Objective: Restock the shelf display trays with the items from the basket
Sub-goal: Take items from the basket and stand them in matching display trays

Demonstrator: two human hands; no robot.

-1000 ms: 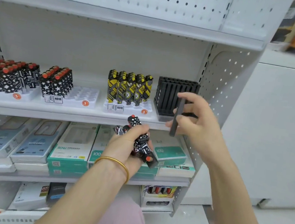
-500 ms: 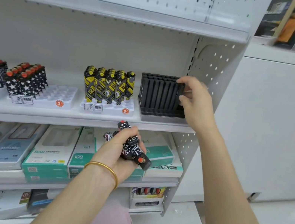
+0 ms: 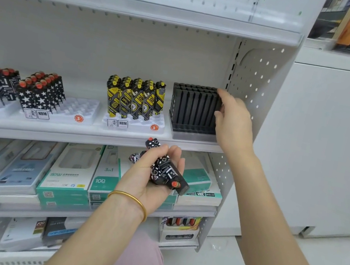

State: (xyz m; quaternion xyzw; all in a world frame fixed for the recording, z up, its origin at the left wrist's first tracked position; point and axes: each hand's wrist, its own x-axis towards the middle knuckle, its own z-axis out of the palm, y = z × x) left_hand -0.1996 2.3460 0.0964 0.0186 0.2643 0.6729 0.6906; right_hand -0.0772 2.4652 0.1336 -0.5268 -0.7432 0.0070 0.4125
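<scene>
— Left hand (image 3: 149,181)?
— Clenched round patterned lighters (image 3: 164,168), ends poking past the fingers (image 3: 174,154).
— Right hand (image 3: 232,128)?
— Fingertips (image 3: 221,93) against black lighters (image 3: 193,107) just left; gripping or merely touching, cannot tell.

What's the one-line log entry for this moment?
left hand: grips black-and-white patterned lighters | right hand: fingers touch black lighters in rightmost tray

Bright even light, blurred wide-angle edges

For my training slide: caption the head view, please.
Right hand touches slim black sticks racked in a grey tray; left hand grips black-and-white patterned, orange-capped lighters.
</scene>
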